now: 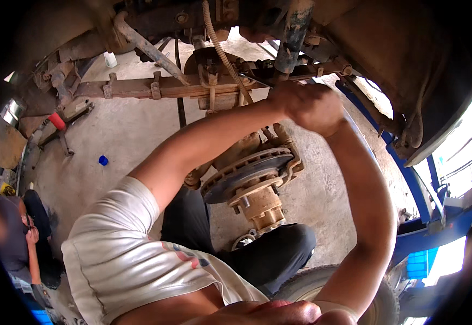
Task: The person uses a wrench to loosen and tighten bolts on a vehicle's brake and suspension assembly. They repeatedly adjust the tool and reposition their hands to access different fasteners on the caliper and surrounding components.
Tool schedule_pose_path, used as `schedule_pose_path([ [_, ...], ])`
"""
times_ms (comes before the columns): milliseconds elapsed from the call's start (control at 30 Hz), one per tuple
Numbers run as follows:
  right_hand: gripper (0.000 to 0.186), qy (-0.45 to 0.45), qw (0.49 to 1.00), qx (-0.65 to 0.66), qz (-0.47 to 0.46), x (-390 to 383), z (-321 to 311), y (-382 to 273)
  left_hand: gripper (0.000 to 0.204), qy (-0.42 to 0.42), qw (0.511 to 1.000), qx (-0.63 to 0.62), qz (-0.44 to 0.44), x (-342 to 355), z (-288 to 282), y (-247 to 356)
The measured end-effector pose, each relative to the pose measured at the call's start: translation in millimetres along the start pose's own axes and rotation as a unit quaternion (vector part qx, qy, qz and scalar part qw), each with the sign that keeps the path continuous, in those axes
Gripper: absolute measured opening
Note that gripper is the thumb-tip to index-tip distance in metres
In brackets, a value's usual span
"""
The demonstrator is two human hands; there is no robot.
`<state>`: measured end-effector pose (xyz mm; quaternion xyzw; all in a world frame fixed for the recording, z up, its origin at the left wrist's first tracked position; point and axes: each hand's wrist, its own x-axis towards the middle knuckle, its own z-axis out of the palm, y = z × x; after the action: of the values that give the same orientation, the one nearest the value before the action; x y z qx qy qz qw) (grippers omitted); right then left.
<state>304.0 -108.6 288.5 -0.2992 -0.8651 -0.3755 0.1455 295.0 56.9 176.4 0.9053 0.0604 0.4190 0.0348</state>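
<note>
A pale concrete floor (138, 124) lies beneath the raised underside of a vehicle. A blue metal frame (409, 184) stands at the right, with a blue crate (420, 264) near its lower part. At the far left, a co-worker (35, 254) is positioned low beside the work area.

The left hand (289, 101) and right hand (328, 112) are raised together in front of the suspension and overlap in this view. The fingers of both hands appear curled inward; how far they are closed, and what they enclose, cannot be told because the backs of the hands face the camera and the right hand is blurred. A thin metal rod (257, 80) extends from the left hand's upper left side toward the leaf spring (133, 90); whether the hand grips it cannot be determined.

The dark cylindrical strut (291, 46) ends just above the left hand; contact cannot be confirmed. A ribbed hose (219, 46) hangs to the left of the strut and crosses the leaf spring. Below the hands in view is the brake disc (246, 181), tilted, with the hub (263, 208) projecting toward the person's legs.

A tyre (311, 272) lies partly behind the right forearm. A blue cap (103, 160) rests on the floor at the left.
</note>
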Motion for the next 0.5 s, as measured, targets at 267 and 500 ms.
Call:
schedule_pose_path([
  [267, 0.015, 0.079, 0.99, -0.046, 0.11, -67, 7, 35, 0.01, -0.02, 0.996, 0.074, 0.035, 8, -27, 31],
  [500, 0.023, -0.031, 0.95, -0.143, 0.277, -62, 7, 13, 0.013, 0.045, 0.995, -0.086, -0.011, 10, -19, 41],
])
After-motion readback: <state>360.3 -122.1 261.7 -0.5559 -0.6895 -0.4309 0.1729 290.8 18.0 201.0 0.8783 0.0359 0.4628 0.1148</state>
